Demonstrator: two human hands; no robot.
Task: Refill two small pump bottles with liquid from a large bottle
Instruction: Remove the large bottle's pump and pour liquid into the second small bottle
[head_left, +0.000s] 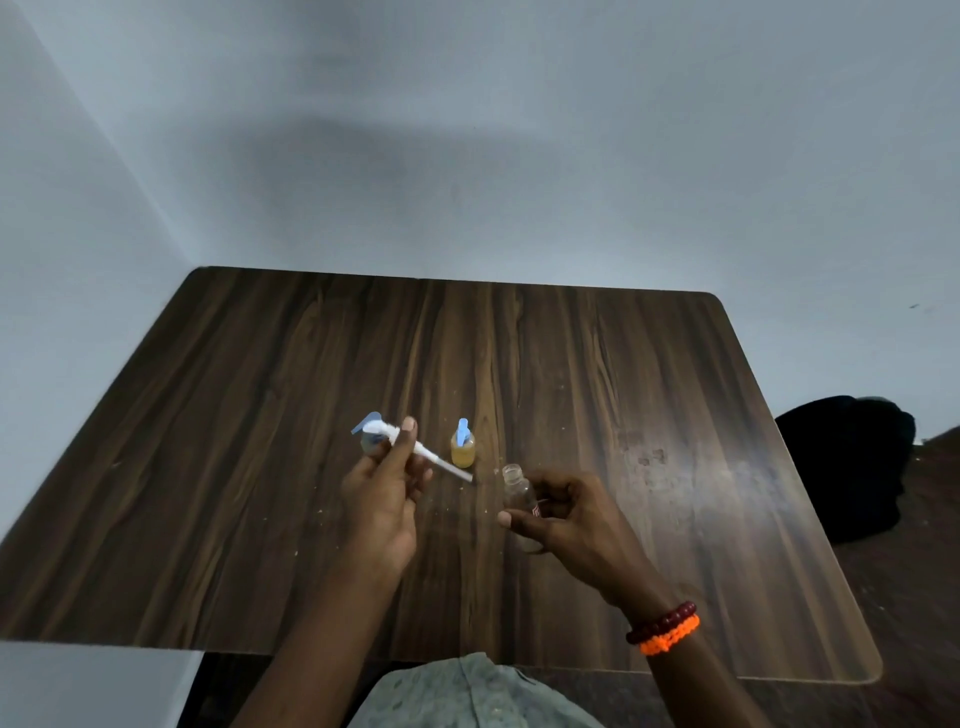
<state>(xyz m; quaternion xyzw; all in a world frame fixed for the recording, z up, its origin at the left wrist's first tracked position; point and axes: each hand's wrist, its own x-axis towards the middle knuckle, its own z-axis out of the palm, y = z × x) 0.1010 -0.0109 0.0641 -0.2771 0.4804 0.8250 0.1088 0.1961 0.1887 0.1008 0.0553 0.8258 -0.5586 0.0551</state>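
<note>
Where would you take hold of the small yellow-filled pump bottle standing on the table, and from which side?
Grip the small pump bottle round its yellow body, below the blue pump head, coming from the near side. It stands upright, the body is its widest part, and nothing lies in front of it on the table.

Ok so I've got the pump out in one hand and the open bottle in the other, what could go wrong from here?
1. The open bottle is tilted in your right hand; anything left inside could spill onto the table.
2. The pump in your left hand has its tube hanging over the table; it may drip.
3. The small yellow bottle stands close to both hands, so a stray move might knock it over.
</note>
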